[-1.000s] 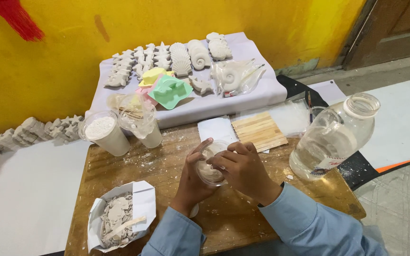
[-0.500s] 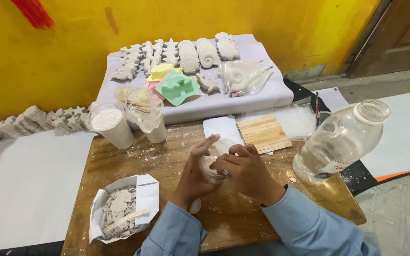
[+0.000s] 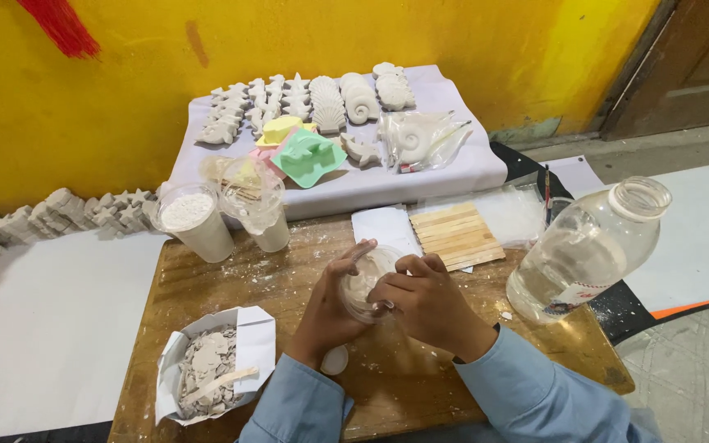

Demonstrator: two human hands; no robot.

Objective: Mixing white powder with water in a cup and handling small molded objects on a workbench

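Both hands hold a small clear plastic cup (image 3: 364, 277) with pale plaster paste inside, just above the wooden table (image 3: 281, 279). My left hand (image 3: 328, 308) wraps the cup from the left and below. My right hand (image 3: 424, 299) grips its right side, fingers curled over the rim. Blue sleeves cover both forearms. A small white lump (image 3: 335, 359) lies on the table under my left wrist.
A paper box of plaster chunks with a wooden stick (image 3: 211, 373) sits front left. A cup of white powder (image 3: 194, 220) and a cup in a plastic bag (image 3: 258, 207) stand behind. Wooden sticks (image 3: 455, 235), a large clear jar (image 3: 584, 250), and plaster shell casts with coloured moulds (image 3: 309, 152) on a grey cloth lie beyond.
The hands stay closed around the cup, shifting only slightly. The camera view has drifted a little.
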